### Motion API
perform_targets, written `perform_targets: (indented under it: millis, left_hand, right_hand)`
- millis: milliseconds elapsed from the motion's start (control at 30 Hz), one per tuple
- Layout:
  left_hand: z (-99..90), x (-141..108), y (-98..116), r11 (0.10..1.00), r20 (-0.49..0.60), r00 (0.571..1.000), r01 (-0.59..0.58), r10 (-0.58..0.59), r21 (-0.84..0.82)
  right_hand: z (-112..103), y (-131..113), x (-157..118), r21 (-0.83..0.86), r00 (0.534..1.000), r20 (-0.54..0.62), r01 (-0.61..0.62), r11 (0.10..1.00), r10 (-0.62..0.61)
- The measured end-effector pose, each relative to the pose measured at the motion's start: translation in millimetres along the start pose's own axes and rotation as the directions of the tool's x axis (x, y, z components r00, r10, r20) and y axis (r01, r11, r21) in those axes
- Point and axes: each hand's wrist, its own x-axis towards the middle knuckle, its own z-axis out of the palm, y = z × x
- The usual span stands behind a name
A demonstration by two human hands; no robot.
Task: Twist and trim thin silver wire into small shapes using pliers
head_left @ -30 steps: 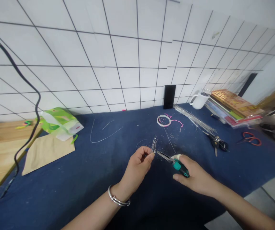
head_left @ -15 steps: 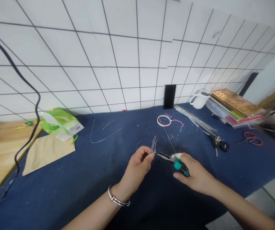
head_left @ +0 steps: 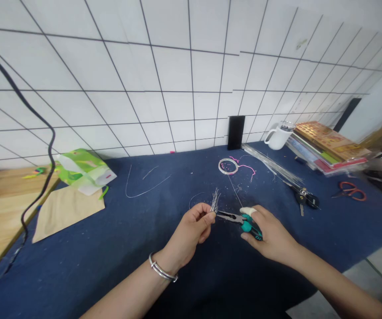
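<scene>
My left hand (head_left: pixel 196 226) pinches a small bunch of thin silvery wires (head_left: pixel 214 201), whose loose ends fan upward. In my right hand (head_left: pixel 270 232) are needle-nose pliers (head_left: pixel 232 217) with green and black handles; their tips point left and lie close beside the wire bunch, and I cannot tell if they touch it. Something white covers one finger of the right hand. A thin wire runs from near that finger up to a round ring (head_left: pixel 228 167) with pink thread (head_left: pixel 248 168) on the dark blue cloth.
Long wires (head_left: pixel 270 163), a key set (head_left: pixel 302 199), red-handled scissors (head_left: pixel 352 191), a white mug (head_left: pixel 279 136) and stacked books (head_left: pixel 327 144) lie right. At left are a green packet (head_left: pixel 81 168), brown paper (head_left: pixel 68 214) and a black cable (head_left: pixel 28 105).
The pliers have tilted slightly to a flatter angle, and my right hand has shifted a little up. The left hand still holds the wire bunch, which stands slightly differently.
</scene>
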Motion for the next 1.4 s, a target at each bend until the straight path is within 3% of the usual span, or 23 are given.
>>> perform_targets:
  millis: [67, 167, 267, 367, 467, 533, 633, 667, 800, 967, 1033, 1167, 1333, 1400]
  left_hand:
    - [-1.6, 0, 2, 0.998, 0.054, 0.997, 0.055, -0.053, -0.043]
    - [-3.5, 0, 4, 0.984, 0.159, 0.978, 0.153, -0.138, -0.087]
    - [-4.6, 0, 4, 0.976, 0.186, 0.969, 0.188, -0.166, -0.107]
    - [-5.2, 1, 2, 0.977, 0.189, 0.969, 0.181, -0.159, -0.108]
    - [-4.6, 2, 0, 0.990, 0.142, 0.985, 0.110, -0.097, -0.088]
    - [-3.6, 3, -1, 0.997, 0.082, 0.995, 0.053, -0.048, -0.060]
    - [-2.5, 2, 0, 0.998, 0.049, 0.998, 0.028, -0.025, -0.051]
    - [-2.5, 1, 1, 0.997, 0.063, 0.998, 0.035, -0.031, -0.065]
    - [-3.8, 0, 4, 0.985, 0.169, 0.981, 0.117, -0.095, -0.124]
    - [-6.5, 3, 1, 0.979, 0.181, 0.977, 0.142, -0.115, -0.143]
    - [-6.9, 4, -1, 0.981, 0.191, 0.976, 0.136, -0.109, -0.137]
    - [-6.5, 4, -2, 0.986, 0.200, 0.975, 0.120, -0.094, -0.119]
    - [-6.5, 4, -3, 0.997, 0.199, 0.979, 0.055, -0.042, -0.061]
    - [-6.2, 4, -2, 0.999, 0.199, 0.980, 0.024, -0.018, -0.027]
  right_hand:
    - [0, 3, 1, -0.036, 0.999, -0.045, 0.014, 0.999, -0.016]
    - [0, 4, 2, 0.034, 0.998, -0.002, 0.055, 0.998, -0.055]
    - [-1, 5, 3, 0.046, 0.998, 0.004, 0.069, 0.997, -0.069]
    - [-3, 4, 3, -0.022, 0.996, -0.070, 0.045, 0.999, -0.047]
    - [-4, 1, 4, 0.101, 0.994, 0.081, 0.062, 0.993, -0.070]
    - [-4, -2, 4, 0.118, 0.991, 0.117, 0.059, 0.991, -0.072]
    - [-3, -7, 5, -0.001, 0.999, -0.040, 0.027, 1.000, -0.027]
    - [-3, -9, 6, 0.001, 0.998, -0.057, 0.032, 0.999, -0.032]
    - [0, -10, 7, 0.173, 0.987, 0.095, 0.110, 0.979, -0.128]
    - [7, -1, 6, -0.148, 0.983, -0.160, 0.069, 0.987, -0.092]
    - [6, 0, 6, -0.123, 0.986, -0.132, 0.082, 0.989, -0.099]
    - [3, -7, 6, 0.122, 0.992, 0.059, 0.107, 0.987, -0.115]
    - [4, -14, 8, 0.015, 0.989, -0.095, 0.117, 0.993, -0.115]
    - [5, -15, 9, 0.018, 0.989, -0.079, 0.131, 0.991, -0.129]
